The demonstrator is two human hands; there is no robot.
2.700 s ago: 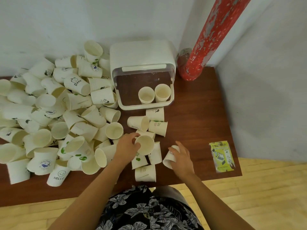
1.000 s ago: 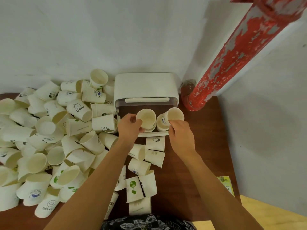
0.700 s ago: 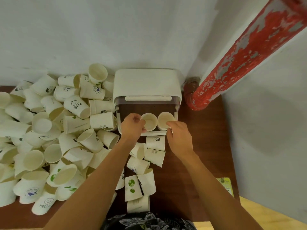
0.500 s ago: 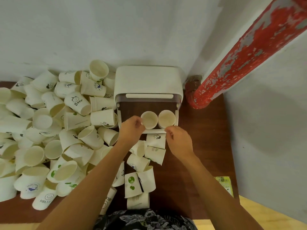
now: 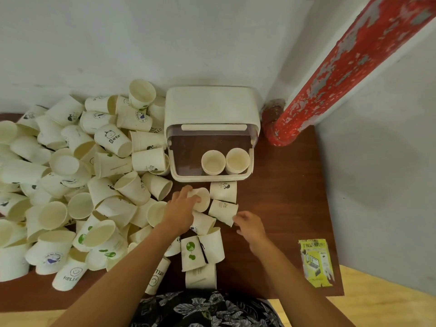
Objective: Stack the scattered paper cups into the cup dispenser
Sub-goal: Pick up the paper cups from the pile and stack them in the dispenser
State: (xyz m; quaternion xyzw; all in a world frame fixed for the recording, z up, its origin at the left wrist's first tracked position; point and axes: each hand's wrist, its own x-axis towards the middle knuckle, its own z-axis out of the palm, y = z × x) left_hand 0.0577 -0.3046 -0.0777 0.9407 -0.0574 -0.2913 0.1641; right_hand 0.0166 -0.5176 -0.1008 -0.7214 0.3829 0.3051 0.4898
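Note:
The white cup dispenser (image 5: 211,107) stands open against the back wall, with two cup stacks (image 5: 213,161) side by side in its front tray. A big heap of white paper cups (image 5: 77,185) covers the table's left half. More cups lie in front of the dispenser. My left hand (image 5: 181,210) grips one lying cup (image 5: 203,199) just below the tray. My right hand (image 5: 250,226) hovers with spread fingers, its fingertips at the rim of another lying cup (image 5: 224,210).
The brown wooden table (image 5: 283,185) ends at the right near a yellow-green packet (image 5: 316,263). A peeling red pipe (image 5: 335,74) rises at the back right corner. White walls close the back and the right side. Wood floor shows below.
Both hands left their cups on the two stacks in the dispenser and pulled back toward me. The left hand has closed on a loose cup; the right hand has reached another.

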